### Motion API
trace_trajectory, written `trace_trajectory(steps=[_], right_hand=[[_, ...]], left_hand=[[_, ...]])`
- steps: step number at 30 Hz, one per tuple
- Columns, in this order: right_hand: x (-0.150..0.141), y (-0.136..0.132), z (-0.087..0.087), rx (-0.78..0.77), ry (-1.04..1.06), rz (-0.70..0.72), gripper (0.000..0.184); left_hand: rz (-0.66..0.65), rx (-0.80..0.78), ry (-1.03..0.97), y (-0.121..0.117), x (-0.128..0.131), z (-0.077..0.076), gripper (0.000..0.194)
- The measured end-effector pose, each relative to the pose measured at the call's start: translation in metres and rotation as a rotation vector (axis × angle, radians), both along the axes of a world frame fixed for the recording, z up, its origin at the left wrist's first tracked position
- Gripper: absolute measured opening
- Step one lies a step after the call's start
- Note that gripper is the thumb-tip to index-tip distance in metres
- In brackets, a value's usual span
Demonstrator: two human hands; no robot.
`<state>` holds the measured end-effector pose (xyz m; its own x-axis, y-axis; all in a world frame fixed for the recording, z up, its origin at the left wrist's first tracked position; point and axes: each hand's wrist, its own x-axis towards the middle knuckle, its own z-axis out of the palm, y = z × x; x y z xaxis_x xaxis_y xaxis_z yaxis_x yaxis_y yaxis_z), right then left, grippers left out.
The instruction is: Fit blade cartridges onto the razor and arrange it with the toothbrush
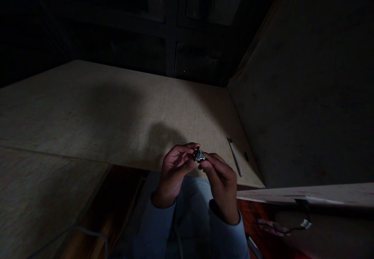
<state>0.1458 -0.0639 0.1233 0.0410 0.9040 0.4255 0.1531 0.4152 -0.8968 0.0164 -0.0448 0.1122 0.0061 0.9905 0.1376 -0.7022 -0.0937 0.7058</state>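
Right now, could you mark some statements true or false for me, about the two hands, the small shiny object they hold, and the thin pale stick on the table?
1. The left hand and right hand both touch the small black-and-silver object. True.
2. The thin, pale, straight stick lies on the light-coloured, mottled tabletop. True.
3. The stick lies to the left of both hands. False: it lies to their right.
4. A short, dark piece lies beside the stick, on the side away from the hands. True.
5. The small object rests flat on the tabletop. False: the fingers hold it up.
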Motion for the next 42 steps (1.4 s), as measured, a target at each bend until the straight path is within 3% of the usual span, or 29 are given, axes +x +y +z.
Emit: trace_trajectory(steps=[9,29,42], right_hand=[[0.0023,-0.0020,0.0006,0.003,0.011,0.005,0.027],[0.0035,-0.0016,0.0029,-0.002,-0.031,-0.024,0.021],[0.0038,0.0029,-0.0031,-0.082,-0.021,-0.022,0.017]], left_hand=[[-0.011,0.013,0.009,-0.0018,0.0027,0.0028,0.020],[0.002,-0.076,0.098,-0.0003,0.0040,-0.0009,0.039],[0.067,-0.103,0.216,-0.0014,0.0074,0.0008,0.031]])
